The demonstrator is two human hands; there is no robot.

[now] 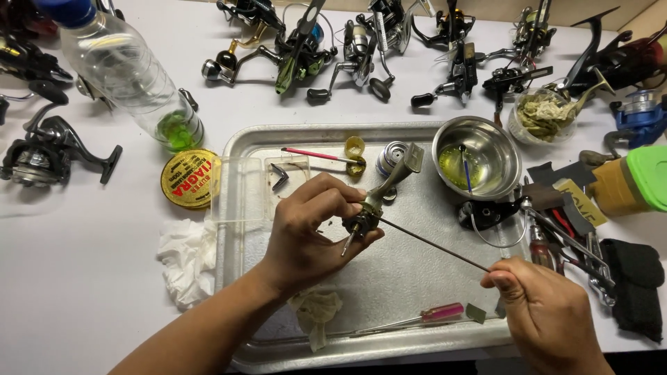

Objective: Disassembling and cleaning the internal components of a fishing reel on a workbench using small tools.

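Reel body, dull grey metal, pinched by left hand; right hand holds thin rod.

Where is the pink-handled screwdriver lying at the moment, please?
In the head view, the pink-handled screwdriver lies flat near the front edge of the metal tray, just left of the right hand and below the left hand.

Round yellow tin with a printed lid, lying flat on the desk just beside the left edge of the metal tray. Clear plastic bottle with blue cap and green liquid, lying tilted toward the desk's far left corner. Green-lidded yellow container at the desk's right edge.
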